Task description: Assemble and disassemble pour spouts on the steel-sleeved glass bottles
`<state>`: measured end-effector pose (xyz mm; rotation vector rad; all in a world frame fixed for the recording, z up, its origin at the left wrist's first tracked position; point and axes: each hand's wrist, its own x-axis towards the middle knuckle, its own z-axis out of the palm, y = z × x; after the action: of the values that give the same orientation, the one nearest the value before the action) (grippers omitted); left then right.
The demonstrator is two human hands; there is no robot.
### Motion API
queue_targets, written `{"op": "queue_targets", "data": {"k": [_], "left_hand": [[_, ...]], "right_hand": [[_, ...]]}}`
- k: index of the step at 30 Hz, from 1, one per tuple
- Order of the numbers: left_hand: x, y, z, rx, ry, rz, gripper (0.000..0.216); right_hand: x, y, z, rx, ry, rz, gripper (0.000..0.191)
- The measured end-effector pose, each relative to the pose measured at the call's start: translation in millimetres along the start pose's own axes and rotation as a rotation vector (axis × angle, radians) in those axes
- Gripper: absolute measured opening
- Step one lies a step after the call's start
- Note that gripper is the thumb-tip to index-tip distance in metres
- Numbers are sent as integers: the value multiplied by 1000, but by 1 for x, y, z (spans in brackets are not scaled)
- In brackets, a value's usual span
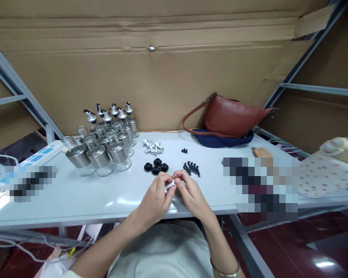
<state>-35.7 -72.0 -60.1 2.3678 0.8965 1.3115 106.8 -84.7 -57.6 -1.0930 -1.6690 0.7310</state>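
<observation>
My left hand [158, 195] and my right hand [191, 193] meet above the front of the table, both closed around a small silver-white pourer spout [169, 186]. Fingers cover part of it. Just beyond them lie several round black stoppers [156, 170] and, to the right, a row of thin black levers [192, 168]. A pile of similar silver-white spouts [153, 146] is farther back, with tiny black caps [185, 151] to its right.
Several glass oil bottles [98, 156] with metal sleeves stand at the left; those behind carry pourers. A brown leather bag [229, 116] rests on dark blue cloth [220, 141] at the back right. A power strip [43, 154] lines the left edge. Blurred patches hide items on both sides.
</observation>
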Motion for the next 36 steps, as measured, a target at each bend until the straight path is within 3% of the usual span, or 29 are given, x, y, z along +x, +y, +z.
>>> {"op": "queue_targets", "data": {"k": [7,15,21,24,30,33,36], "left_hand": [[-1,-4,3,80,41,74,9],[2,-2,2,158,59,165,10],[1,0,-1,151,30,142,9],[1,-1,0,146,31,134,8],[1,-1,1,150,24,114,6],[1,-1,1,157,17,115,6],[0,-1,1,164,15,119,5]], "right_hand": [[1,-2,-1,-62,-24,-23,27],[-2,4,-1,-10,116,-18,39],[0,5,-1,36,251,-128,12],[1,4,-4,-23,313,-165,9],[32,-18,-42,-372,253,-336,11],[68,-30,-69,-506,216,-264,11],[104,-25,-88,-546,96,-113,18]]}}
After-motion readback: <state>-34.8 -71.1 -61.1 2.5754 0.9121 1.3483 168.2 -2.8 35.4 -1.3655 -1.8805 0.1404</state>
